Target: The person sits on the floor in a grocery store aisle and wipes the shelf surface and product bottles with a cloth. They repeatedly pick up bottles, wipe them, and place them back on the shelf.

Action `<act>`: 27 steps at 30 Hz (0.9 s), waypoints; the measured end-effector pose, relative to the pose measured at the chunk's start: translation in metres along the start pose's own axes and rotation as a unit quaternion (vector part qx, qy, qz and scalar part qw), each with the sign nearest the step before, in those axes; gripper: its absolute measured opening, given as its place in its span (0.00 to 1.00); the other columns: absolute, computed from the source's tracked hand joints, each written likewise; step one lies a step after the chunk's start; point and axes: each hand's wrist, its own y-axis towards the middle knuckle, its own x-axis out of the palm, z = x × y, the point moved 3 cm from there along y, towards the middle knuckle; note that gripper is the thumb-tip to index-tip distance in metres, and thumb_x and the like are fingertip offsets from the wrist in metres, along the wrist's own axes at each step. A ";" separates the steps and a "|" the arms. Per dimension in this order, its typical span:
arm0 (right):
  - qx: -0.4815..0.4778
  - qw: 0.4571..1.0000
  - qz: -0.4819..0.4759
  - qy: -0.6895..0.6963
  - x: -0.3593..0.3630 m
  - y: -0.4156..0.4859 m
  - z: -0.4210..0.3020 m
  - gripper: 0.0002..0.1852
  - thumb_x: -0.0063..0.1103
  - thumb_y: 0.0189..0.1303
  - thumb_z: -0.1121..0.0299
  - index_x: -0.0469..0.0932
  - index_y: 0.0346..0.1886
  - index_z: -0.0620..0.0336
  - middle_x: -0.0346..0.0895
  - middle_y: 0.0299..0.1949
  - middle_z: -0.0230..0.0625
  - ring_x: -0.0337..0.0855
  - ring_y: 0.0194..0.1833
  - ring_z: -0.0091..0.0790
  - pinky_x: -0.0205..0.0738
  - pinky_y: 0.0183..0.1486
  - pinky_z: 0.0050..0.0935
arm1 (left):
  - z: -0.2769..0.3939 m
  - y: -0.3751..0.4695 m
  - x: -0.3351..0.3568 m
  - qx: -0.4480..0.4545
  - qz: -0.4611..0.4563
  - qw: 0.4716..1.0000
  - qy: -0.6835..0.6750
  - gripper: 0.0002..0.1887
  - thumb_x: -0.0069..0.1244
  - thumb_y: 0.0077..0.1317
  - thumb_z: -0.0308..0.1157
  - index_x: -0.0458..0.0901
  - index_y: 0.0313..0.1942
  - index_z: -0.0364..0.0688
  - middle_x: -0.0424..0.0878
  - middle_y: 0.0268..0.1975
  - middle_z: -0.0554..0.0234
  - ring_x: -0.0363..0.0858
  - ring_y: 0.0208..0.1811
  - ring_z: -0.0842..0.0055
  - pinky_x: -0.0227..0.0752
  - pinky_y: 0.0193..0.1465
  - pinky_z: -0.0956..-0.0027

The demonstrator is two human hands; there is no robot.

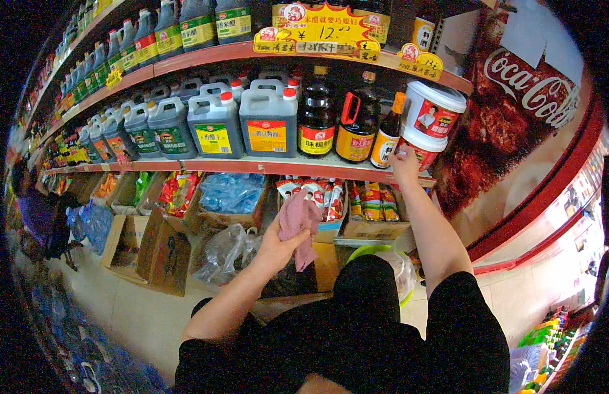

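My left hand (pixel 284 244) grips a folded pink cloth (pixel 300 221) in front of the lower boxes. At the right end of the middle shelf, my right hand (pixel 406 161) reaches in with bent fingers. It is between an orange-capped bottle (pixel 385 138) and the lower of two stacked white plastic tubs (pixel 422 144). Whether the fingers grip either one cannot be made out. The upper tub (pixel 435 111) has a red label and rests on the lower one. To the left stand two large dark sauce bottles (pixel 316 113) (pixel 356 123).
Several handled jugs (pixel 268 123) line the middle shelf (pixel 265 166). Yellow price signs (pixel 317 29) hang from the upper shelf's edge. Below are cardboard boxes of packets (pixel 378 202), an open carton (pixel 161 251) and a green-rimmed basin (pixel 408 295). A Coca-Cola panel (pixel 526 98) stands at right.
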 end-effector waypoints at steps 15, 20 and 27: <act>-0.087 0.985 -0.018 -0.146 -0.020 0.111 -0.093 0.32 0.66 0.64 0.50 0.78 0.60 0.71 0.83 0.54 0.60 0.83 0.58 0.58 0.77 0.61 0.46 | 0.012 0.000 -0.008 0.054 0.030 0.996 0.061 0.36 0.64 0.66 0.31 0.67 0.71 0.38 0.79 0.64 0.59 0.77 0.66 0.71 0.69 0.70 0.61; -0.006 0.989 -0.110 -0.099 -0.010 0.137 -0.088 0.30 0.68 0.66 0.51 0.79 0.60 0.68 0.84 0.56 0.54 0.85 0.55 0.47 0.77 0.58 0.40 | 0.011 0.001 -0.008 0.008 0.000 0.999 0.051 0.40 0.62 0.68 0.29 0.59 0.76 0.39 0.73 0.69 0.58 0.70 0.71 0.73 0.63 0.74 0.63; -0.014 0.991 -0.130 -0.036 -0.007 0.114 -0.104 0.28 0.68 0.67 0.54 0.78 0.61 0.66 0.85 0.55 0.46 0.84 0.54 0.38 0.76 0.58 0.36 | 0.017 0.000 -0.004 0.011 0.001 0.999 0.034 0.40 0.62 0.68 0.28 0.58 0.77 0.39 0.74 0.68 0.58 0.72 0.70 0.74 0.65 0.73 0.64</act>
